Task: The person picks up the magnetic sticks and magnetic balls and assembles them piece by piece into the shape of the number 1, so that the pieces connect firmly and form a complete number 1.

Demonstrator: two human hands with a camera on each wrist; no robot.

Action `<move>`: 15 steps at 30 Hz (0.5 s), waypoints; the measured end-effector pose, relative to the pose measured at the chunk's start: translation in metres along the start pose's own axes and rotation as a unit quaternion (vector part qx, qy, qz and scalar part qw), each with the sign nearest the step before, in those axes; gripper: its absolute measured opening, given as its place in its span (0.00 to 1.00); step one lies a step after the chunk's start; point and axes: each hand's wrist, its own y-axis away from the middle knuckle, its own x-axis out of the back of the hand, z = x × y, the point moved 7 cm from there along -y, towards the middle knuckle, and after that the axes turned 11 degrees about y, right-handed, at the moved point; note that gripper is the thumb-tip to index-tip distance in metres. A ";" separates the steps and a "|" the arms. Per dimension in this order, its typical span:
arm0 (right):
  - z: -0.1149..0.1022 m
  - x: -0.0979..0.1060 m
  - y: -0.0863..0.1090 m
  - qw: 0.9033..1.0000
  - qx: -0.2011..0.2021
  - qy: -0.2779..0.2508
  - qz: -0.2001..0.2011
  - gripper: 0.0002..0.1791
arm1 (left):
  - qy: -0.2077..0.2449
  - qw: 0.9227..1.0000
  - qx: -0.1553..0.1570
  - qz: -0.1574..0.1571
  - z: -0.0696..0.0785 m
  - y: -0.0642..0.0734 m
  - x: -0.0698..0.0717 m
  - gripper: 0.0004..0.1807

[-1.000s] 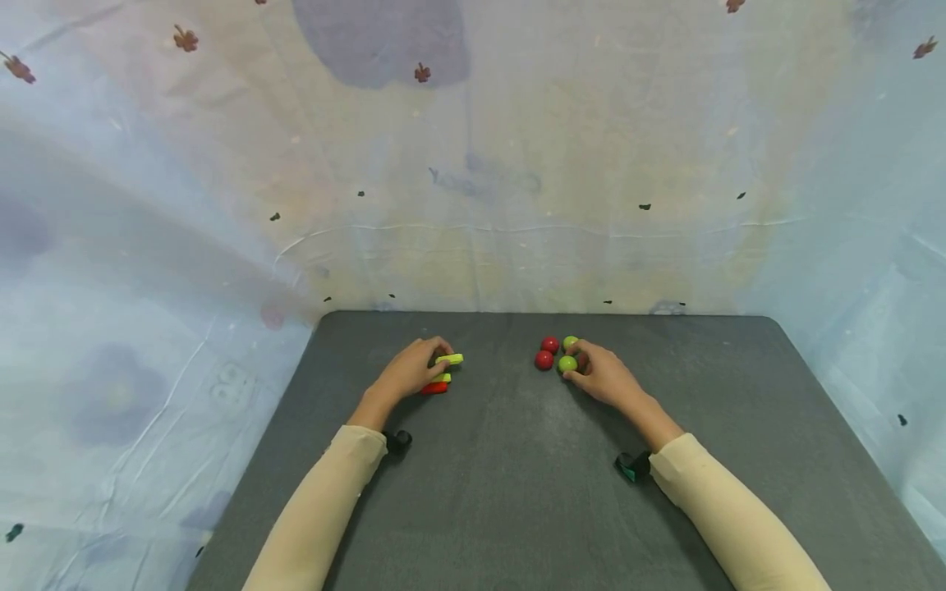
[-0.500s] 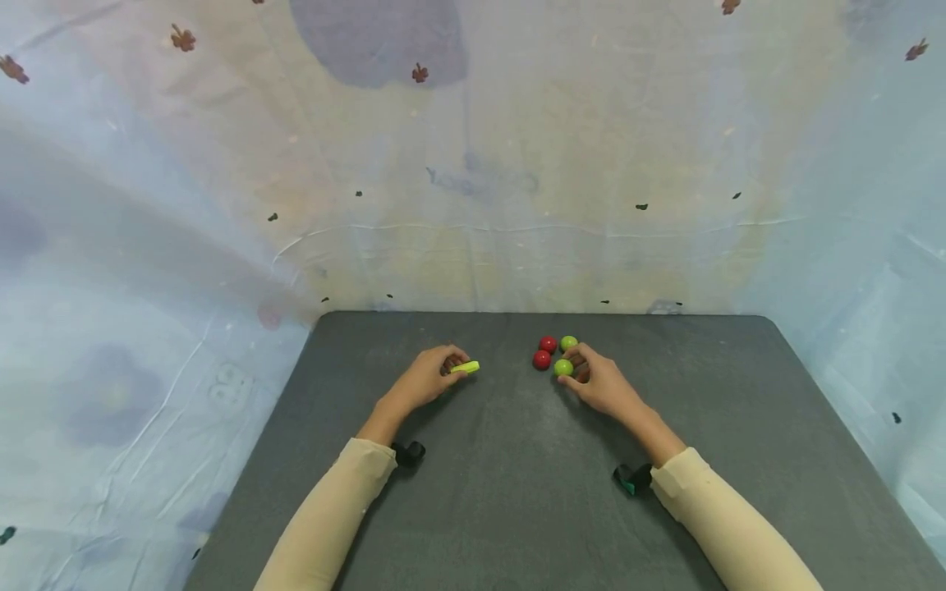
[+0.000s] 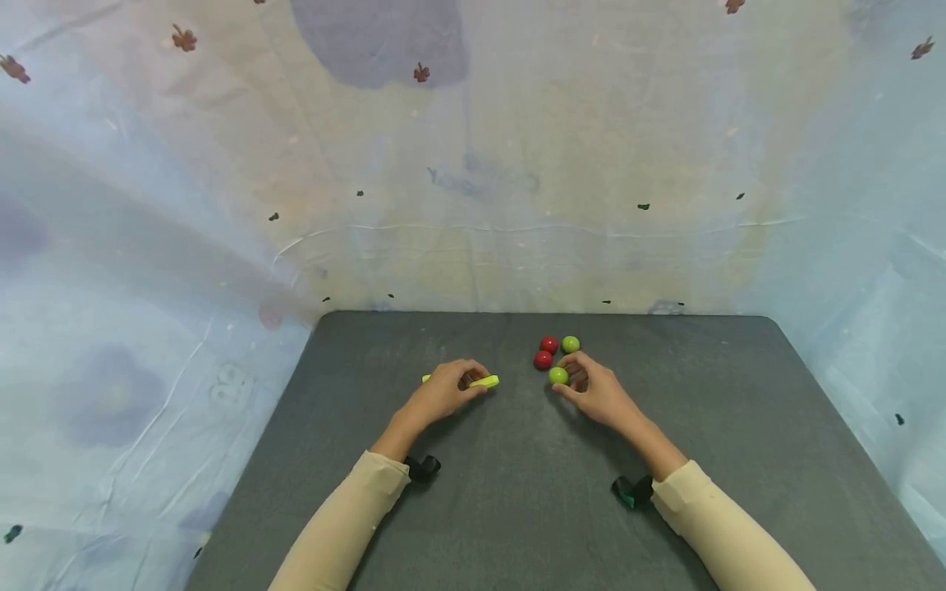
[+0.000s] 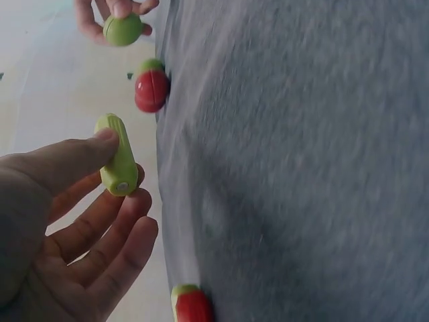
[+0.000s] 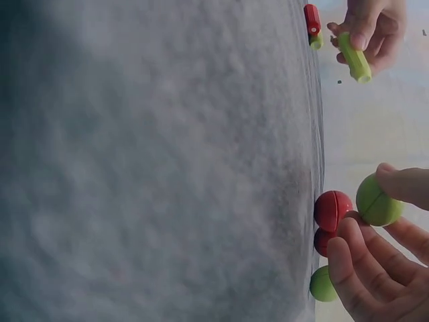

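Observation:
My left hand (image 3: 441, 392) pinches a short yellow-green ribbed stick (image 4: 119, 157) between thumb and fingers, raised above the table. In the right wrist view the same stick (image 5: 354, 59) slants downward. With thumb and fingertips, my right hand (image 3: 600, 396) holds a green ball (image 5: 379, 200) with a seam around it, also off the table. Two red balls (image 3: 549, 345) (image 3: 543, 360) and a second green ball (image 3: 571, 345) rest just beyond it. Below the left hand lie a red stick (image 5: 312, 19) and another yellow-green stick (image 5: 316, 41), mostly hidden in the head view.
Everything rests on a dark grey table (image 3: 517, 492) with rounded far corners. A pale patterned sheet (image 3: 547, 164) hangs behind it and along both sides. Each wrist wears a small black strap-on device (image 3: 423, 469).
My left hand has lifted the yellow-green stick and moved right and nearer to me. The right hand has drawn the green ball slightly left and nearer, away from the other green ball.

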 end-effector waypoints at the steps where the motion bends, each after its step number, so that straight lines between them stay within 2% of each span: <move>1: 0.000 -0.001 0.001 1.000 0.000 0.000 0.001 0.21 | 0.002 1.000 -0.002 -0.004 0.001 0.000 -0.002 0.13; 9: -0.002 -0.004 0.006 1.000 -0.001 -0.010 0.014 0.21 | 0.009 1.000 0.004 -0.020 0.009 -0.002 -0.021 0.14; 15: -0.007 -0.008 0.010 1.000 0.014 -0.018 0.005 0.27 | -0.001 1.000 -0.012 -0.021 0.015 -0.003 -0.030 0.14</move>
